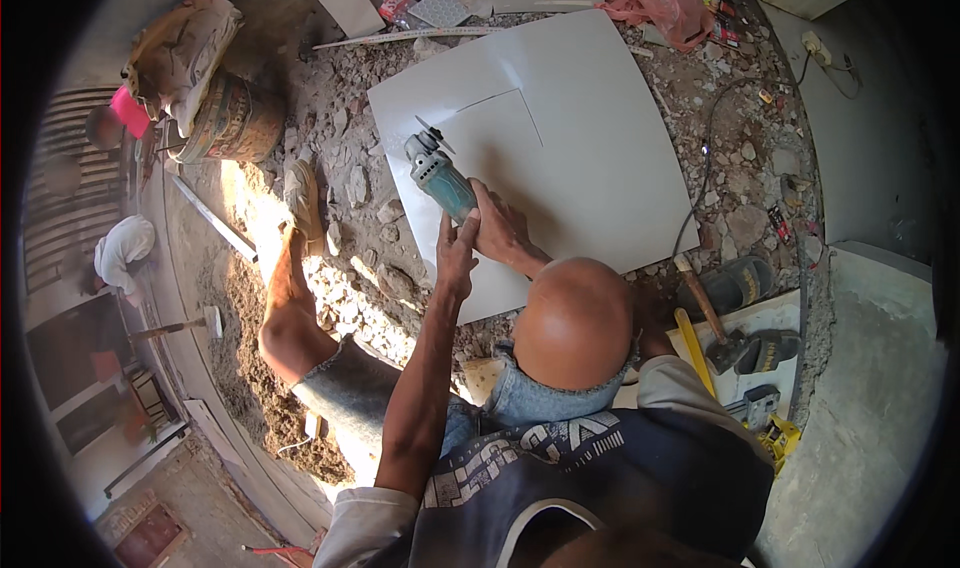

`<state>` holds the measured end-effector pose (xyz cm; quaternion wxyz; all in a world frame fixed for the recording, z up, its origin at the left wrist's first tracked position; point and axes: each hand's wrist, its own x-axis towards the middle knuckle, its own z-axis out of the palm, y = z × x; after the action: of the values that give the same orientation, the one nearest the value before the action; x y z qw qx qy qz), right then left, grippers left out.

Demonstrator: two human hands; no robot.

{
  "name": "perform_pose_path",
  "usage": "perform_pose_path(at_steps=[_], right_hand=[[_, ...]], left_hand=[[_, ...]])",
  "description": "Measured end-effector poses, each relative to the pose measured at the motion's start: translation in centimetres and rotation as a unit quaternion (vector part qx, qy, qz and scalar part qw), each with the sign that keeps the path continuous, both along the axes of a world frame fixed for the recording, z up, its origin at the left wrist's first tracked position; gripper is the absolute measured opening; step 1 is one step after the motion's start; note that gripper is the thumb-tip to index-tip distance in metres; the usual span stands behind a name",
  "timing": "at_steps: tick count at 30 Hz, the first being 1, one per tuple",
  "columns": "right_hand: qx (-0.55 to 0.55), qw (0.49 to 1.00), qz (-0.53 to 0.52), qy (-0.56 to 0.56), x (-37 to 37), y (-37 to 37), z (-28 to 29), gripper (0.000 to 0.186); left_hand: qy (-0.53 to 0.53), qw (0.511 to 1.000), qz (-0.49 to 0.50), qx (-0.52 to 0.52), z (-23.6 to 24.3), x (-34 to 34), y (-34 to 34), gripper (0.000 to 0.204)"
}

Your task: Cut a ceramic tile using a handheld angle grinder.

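Observation:
A green angle grinder (445, 183) is held over a large pale tile (600, 188), its head and thin disc toward the far left. My right hand (503, 230) wraps the rear of its body from the right. At the tail end, my left hand (457, 256) has its fingers closed against the grinder, close beside the right hand; its exact grip is partly hidden. Two thin dark lines meet in a corner on the tile, beyond the grinder. The disc appears apart from the tile surface. My bent right knee hides part of the right forearm.
Rubble (745, 158) surrounds the tile. A dark cable (708, 133) runs along its right side. A hammer (703, 303), a yellow bar (694, 353) and dark slippers (740, 283) lie to the right. At left stand a dirty bucket (235, 118) and a person in white (125, 253).

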<state>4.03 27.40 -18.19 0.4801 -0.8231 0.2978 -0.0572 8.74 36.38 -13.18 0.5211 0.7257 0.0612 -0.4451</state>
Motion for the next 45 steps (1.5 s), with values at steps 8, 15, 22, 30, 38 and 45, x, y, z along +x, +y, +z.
perform_pose_path(at_steps=[8,15,22,30,38,45], right_hand=[[-0.034,0.991,0.121,0.044,4.1,-7.5,10.3,0.067],[0.006,0.993,-0.013,0.115,9.7,-9.0,13.8,0.057],[-0.214,0.966,0.08,0.12,10.4,-8.4,11.4,0.051],[-0.001,0.988,-0.097,0.118,7.4,-0.9,2.3,0.057],[0.021,0.984,-0.163,0.068,6.9,2.7,-3.0,0.07],[0.042,0.986,-0.146,0.071,7.9,1.4,-2.2,0.073]], left_hand=[[-0.047,0.993,-0.057,-0.094,6.9,5.3,-4.0,0.069],[-0.032,0.979,-0.142,-0.145,8.9,12.3,-7.5,0.077],[0.047,0.982,-0.117,-0.14,3.4,13.5,-6.9,0.083],[0.1,0.961,0.007,-0.256,-7.0,10.6,-2.7,0.047],[0.089,0.974,0.009,-0.207,-7.5,10.0,-0.5,0.048],[0.05,0.985,-0.03,-0.165,-7.0,11.2,-1.2,0.047]])
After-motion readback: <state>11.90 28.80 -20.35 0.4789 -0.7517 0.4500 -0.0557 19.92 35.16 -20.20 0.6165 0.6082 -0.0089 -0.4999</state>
